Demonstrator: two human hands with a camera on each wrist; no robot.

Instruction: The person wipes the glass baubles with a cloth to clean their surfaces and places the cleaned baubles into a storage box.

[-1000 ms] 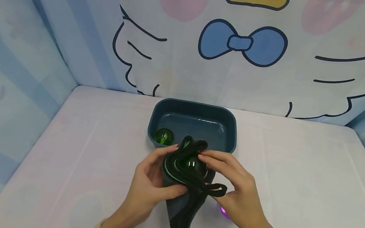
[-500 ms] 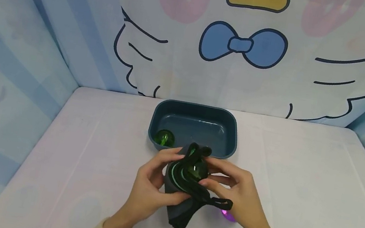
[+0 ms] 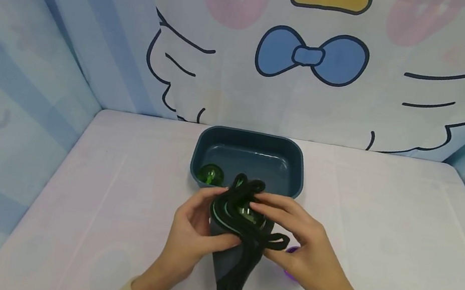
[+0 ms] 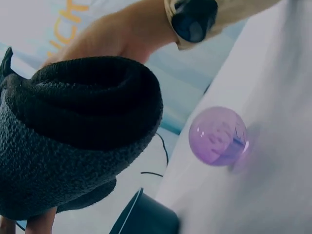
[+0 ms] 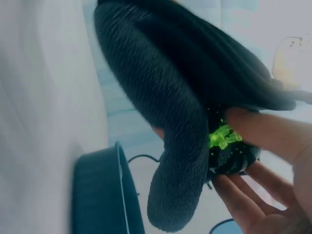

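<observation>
A dark grey fuzzy cloth (image 3: pixel 229 261), folded in thick layers, is held up over the table in front of the basin. My left hand (image 3: pixel 188 237) grips it from the left, thumb across the near side. A clear green ball (image 3: pixel 254 216) sits against the folds, partly hidden by them. My right hand (image 3: pixel 308 245) holds this ball from the right. In the right wrist view, thumb and fingers lie on opposite sides of the ball (image 5: pixel 229 158), which has a bright green shape inside. A loose loop of cloth sticks out toward the right hand.
A dark blue basin (image 3: pixel 252 162) stands behind the hands, with another green ball (image 3: pixel 211 174) in its near left corner. A clear purple ball (image 4: pixel 218 136) rests on the white table, mostly behind the right hand in the head view.
The cloth and ball dipped and turned half a second ago, then came back up with the hands. The right thumb has moved from the ball's near face to lower down.
</observation>
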